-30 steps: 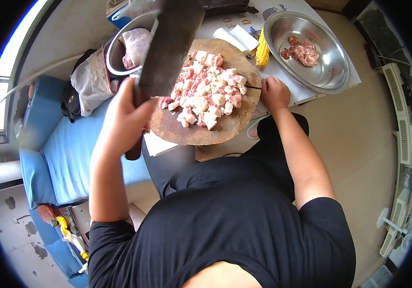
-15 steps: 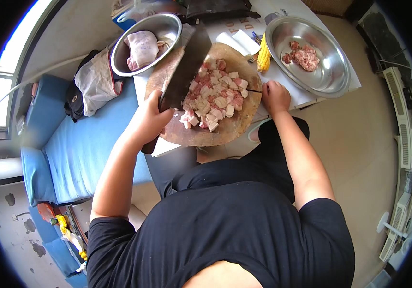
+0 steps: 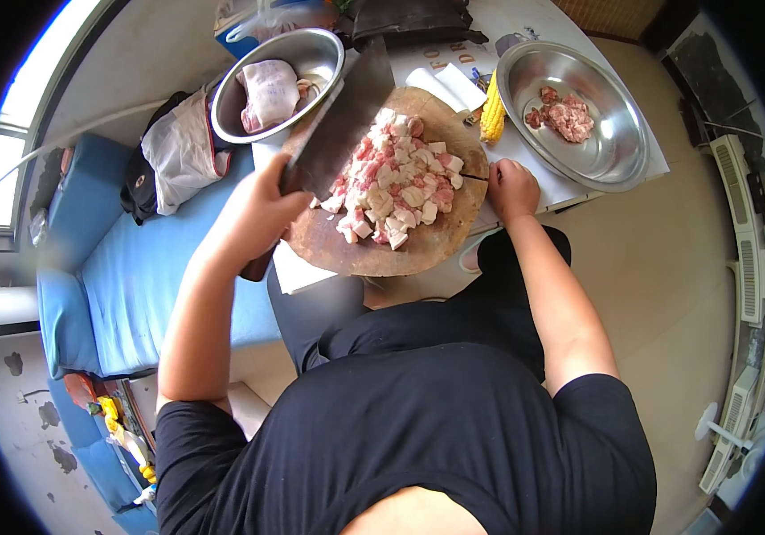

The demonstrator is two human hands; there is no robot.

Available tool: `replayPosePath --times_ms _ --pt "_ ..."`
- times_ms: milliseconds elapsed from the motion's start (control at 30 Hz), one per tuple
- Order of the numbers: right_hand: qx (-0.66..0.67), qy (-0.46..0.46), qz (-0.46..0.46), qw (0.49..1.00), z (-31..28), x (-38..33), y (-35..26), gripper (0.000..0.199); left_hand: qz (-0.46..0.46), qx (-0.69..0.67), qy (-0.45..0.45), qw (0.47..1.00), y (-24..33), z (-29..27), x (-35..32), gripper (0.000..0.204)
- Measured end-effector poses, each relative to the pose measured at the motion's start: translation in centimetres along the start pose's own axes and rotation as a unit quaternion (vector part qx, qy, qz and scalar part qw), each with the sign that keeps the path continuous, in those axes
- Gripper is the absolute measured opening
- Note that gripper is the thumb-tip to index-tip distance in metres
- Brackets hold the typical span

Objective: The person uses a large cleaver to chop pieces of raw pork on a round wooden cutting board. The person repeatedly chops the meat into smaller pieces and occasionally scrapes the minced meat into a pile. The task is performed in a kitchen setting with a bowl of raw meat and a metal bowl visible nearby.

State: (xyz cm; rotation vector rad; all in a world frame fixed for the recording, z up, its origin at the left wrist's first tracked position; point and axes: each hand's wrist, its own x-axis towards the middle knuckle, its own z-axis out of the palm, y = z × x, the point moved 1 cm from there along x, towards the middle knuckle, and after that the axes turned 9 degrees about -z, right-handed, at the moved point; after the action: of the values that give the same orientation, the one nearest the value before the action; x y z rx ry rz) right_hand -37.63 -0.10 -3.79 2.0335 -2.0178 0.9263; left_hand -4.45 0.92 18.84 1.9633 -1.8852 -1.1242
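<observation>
Left grip is wrapped tight round the handle of the cleaver, with the blade slanting up and away over the left side of the meat cubes. So what's new: a second ago that blade was a big dark blur reared up in front of the left bowl, and now it's way lower and most of the bowl shows. Compared with half a second ago, the hand's slid a touch further left. Can't tell if the edge is touching meat or just above it. Reads to me like chopping mid-go, since the pile's pretty chunky.

Cubes are heaped on the round board, which sits at the counter's near edge. Right grip hasn't really budged: fingers curled up by the board's right rim, near the split. Can't tell if it's pinching the wood or just resting there.

Left bowl's by the counter's left edge with a slab in it. Right bowl, with some mince, is over toward the right edge, and the corn lies just beside it, on the board side.
</observation>
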Motion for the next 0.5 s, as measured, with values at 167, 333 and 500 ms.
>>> replayPosePath --times_ms 167,333,500 --pt "-0.004 -0.006 0.015 1.000 -0.6 -0.2 0.9 0.020 0.062 -0.172 0.049 0.982 2.4 -0.8 -2.2 0.030" --pt "0.001 -0.012 0.008 1.000 -0.1 0.1 -0.3 0.019 -0.007 -0.006 0.004 1.000 -1.0 1.9 0.0 0.035" --pt "-0.019 -0.006 0.015 1.000 -0.8 -0.1 0.3 0.019 0.056 -0.116 0.036 0.991 2.7 -0.3 -2.1 0.029"
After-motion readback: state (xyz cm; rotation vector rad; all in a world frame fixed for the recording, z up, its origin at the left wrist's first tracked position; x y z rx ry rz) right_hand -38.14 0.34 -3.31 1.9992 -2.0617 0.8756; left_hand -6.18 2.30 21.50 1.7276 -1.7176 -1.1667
